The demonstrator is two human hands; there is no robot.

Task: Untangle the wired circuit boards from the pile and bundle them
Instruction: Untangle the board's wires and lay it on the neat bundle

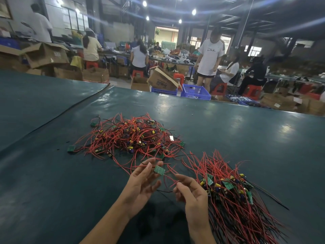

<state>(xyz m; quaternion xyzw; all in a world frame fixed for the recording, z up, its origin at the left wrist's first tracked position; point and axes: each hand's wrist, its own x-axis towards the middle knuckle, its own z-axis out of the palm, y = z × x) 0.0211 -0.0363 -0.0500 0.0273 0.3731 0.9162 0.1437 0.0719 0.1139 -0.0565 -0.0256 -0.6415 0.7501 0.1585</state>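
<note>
A small green circuit board [159, 170] sits at the fingertips of the left hand [142, 182], raised just above the table [237, 131], its red wires [169, 178] trailing to the right hand [190, 194], whose thumb and forefinger pinch one. Both palms face each other, fingers loosely curled. The tangled pile [131, 136] lies beyond the hands; the sorted bundle [232, 194] lies just right of the right hand. Bare table spreads left and far right, its far edge well beyond the pile.
</note>
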